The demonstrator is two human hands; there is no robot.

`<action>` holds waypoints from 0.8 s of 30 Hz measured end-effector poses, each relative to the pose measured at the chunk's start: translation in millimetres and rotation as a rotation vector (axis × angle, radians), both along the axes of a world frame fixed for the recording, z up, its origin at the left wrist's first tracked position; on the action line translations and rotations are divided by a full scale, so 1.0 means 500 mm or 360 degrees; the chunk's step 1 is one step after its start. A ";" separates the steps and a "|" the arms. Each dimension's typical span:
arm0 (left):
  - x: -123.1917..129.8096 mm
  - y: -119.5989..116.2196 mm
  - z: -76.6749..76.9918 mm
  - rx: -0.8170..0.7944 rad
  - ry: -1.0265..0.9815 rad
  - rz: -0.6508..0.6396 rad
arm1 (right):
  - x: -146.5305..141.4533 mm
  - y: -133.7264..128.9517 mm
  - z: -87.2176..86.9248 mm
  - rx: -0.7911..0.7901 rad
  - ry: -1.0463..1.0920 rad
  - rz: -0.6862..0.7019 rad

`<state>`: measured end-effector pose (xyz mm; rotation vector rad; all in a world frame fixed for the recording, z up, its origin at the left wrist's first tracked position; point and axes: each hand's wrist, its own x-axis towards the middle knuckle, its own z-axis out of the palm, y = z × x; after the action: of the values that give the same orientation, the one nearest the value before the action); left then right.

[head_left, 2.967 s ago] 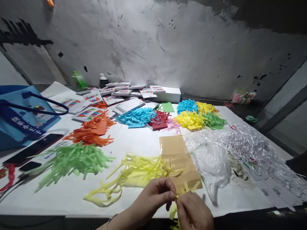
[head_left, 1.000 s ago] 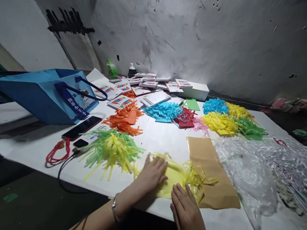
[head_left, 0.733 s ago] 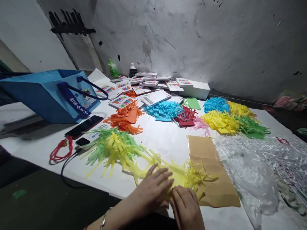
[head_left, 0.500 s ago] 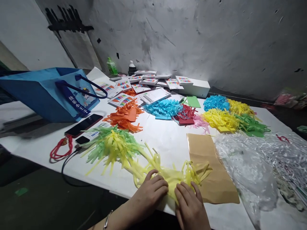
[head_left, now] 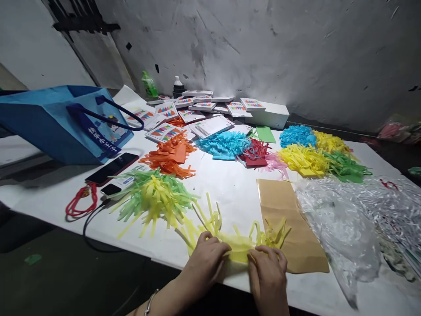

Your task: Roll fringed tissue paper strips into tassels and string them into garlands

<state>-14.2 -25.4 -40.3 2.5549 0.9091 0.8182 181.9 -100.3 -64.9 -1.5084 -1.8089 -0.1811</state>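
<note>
Near the table's front edge, a strip of yellow fringed tissue paper [head_left: 239, 246] stretches between my two hands. My left hand [head_left: 210, 254] grips its left part, fingers bent and the thumb tucked out of sight below. My right hand [head_left: 269, 265] has its fingers curled on the other end. Loose yellow fringe fans out beyond both hands, the right part over a brown paper sheet [head_left: 296, 232]. To the left lies a heap of green and yellow fringe [head_left: 158, 197], close to the strip's loose ends.
Orange [head_left: 171, 153], blue [head_left: 223, 145] and red fringe bundles [head_left: 255, 152] lie mid-table, before a pile of flat printed packets [head_left: 210, 127]. A blue bag [head_left: 59, 127] and a phone [head_left: 112, 169] are left. Crumpled clear plastic [head_left: 338, 232] covers the right.
My fingers have gone from lying flatter on the yellow tissue paper to pinching it near its front edge. My right hand has moved slightly right, and the strip looks narrower and straighter.
</note>
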 end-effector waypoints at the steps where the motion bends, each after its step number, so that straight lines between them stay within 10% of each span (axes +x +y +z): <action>1: 0.006 0.003 0.004 -0.0063 0.0053 0.0084 | -0.009 0.009 0.001 0.0009 0.0032 -0.0108; 6: 0.033 0.012 0.015 -0.0198 0.0431 0.0482 | -0.030 0.037 0.022 -0.0023 -0.0085 -0.0448; 16: 0.007 0.030 0.030 -0.0065 0.0377 0.0547 | -0.037 0.014 0.006 0.0196 -0.0113 0.0089; 24: 0.005 -0.003 0.001 0.0307 0.0047 -0.0038 | -0.048 0.011 0.020 0.0134 -0.0077 0.0193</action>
<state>-11.8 -26.8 -39.5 2.7437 0.8433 0.9035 158.0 -94.6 -54.9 -1.3422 -1.9009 -0.2329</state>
